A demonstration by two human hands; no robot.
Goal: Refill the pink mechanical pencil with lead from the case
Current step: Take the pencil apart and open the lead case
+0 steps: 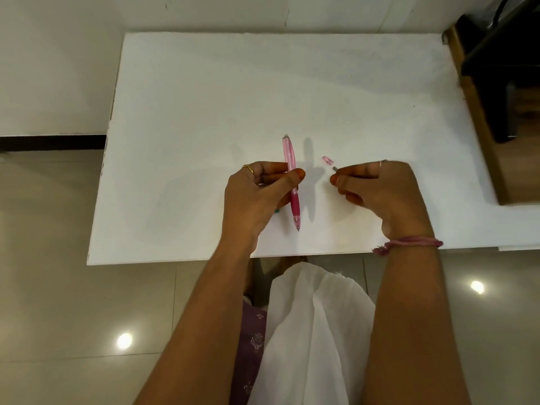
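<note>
A white table (204, 97) fills the middle of the view, and everything here is told by where it sits on that table.

On the left side of the table's near half is the left hand (257, 194). It has a gold ring (249, 168) on one finger. This hand is closed around the pink mechanical pencil (291, 176). The thumb lies over the front of the pencil and the other fingers curl behind it.

The pencil is held up above the table, near the middle of its near half. It stands almost straight up and down in the view. Its writing tip points toward the near edge of the table. Its back end points toward the far edge. The back part is light, see-through pink, and the grip part near the tip is darker pink.

Just under the left hand, a tiny bit of something green-blue (277, 211) peeks out on the table. It is too hidden to tell what it is.

A little to the right of the pencil, a small pink cap (328, 160) lies on the table, apart from the pencil.

Next comes the right hand (380, 191), over the right side of the table's near half. Its fingertips are pinched together on a tiny gray thing (334, 169), right beside the cap. It is too small to tell what it is. A pink thread band (409, 242) goes around the right wrist, over the near edge of the table.
</note>
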